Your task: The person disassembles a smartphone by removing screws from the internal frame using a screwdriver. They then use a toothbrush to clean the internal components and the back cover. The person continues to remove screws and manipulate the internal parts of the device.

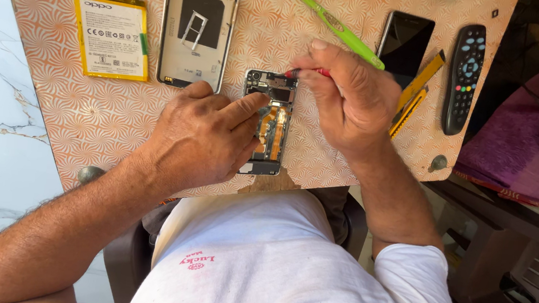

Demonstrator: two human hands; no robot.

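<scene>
A small work board with an orange swirl-patterned top (121, 117) is seen from above, with a person in a white shirt seated at its near edge. Near the middle of the board lies an opened smartphone body, a narrow grey frame with its circuit parts and orange ribbon cables exposed (270, 126). The opened frame is steadied by the left hand (201, 140), whose index finger is laid across its upper part while the other fingers cover its left side. A thin red-handled tool (306, 73) is pinched closely between the thumb and fingertips of the right hand (347, 100), and its tip is set at the top right corner of the frame.

Beyond the left hand, a detached silver back cover, lying inside up, (199, 26) is seen with a small metal card tray (193, 30) resting in it. A flat rectangular yellow-edged battery (111, 35) lies just beside it to the left. To the right are found a bright green toothbrush (328, 20), a dark glass screen panel (404, 41), a yellow utility knife (417, 92) partly under the right hand, and a black remote control (464, 78) close to the board's right edge. Bare patterned surface is left open on the left of the board, below the battery.
</scene>
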